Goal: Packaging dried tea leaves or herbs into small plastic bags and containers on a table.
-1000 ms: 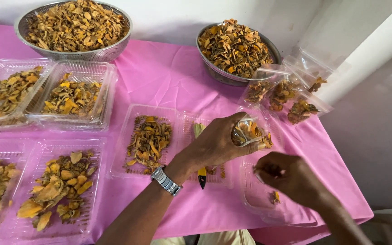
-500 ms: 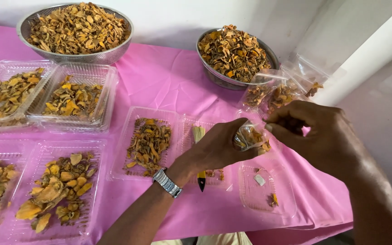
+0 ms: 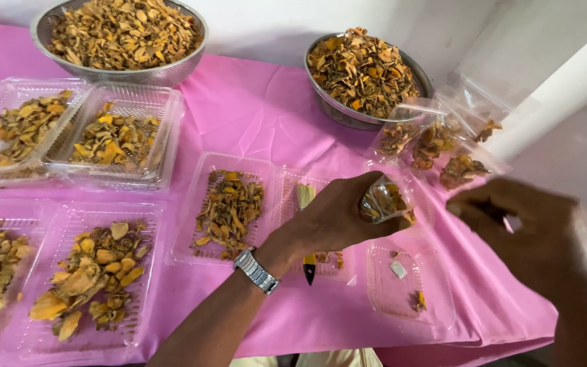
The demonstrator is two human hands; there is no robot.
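Holding a small clear bag (image 3: 383, 201) of dried yellow-brown slices, the person's left hand (image 3: 338, 219) is closed around it above the middle of the table (image 3: 266, 115), which is draped in a pink cloth. A metal watch (image 3: 255, 270) sits on that wrist. The right hand (image 3: 521, 228) hovers just to the right of the bag, apart from it, fingers curled loosely with the tips drawn together; whether it pinches anything cannot be told.

Below the left hand lies a clear plastic tray (image 3: 206, 204) with a heap of the same slices, and beside it a nearly empty tray (image 3: 436, 309) holding only a few scraps. A yellow-and-black tool (image 3: 309, 261) lies partly under the wrist.

Filled bags (image 3: 443, 153) are piled near the right edge, next to a metal bowl (image 3: 348, 115) heaped with slices. A second, larger bowl (image 3: 103, 71) stands at the far left. Four more filled trays (image 3: 151, 102) occupy the left half of the table.
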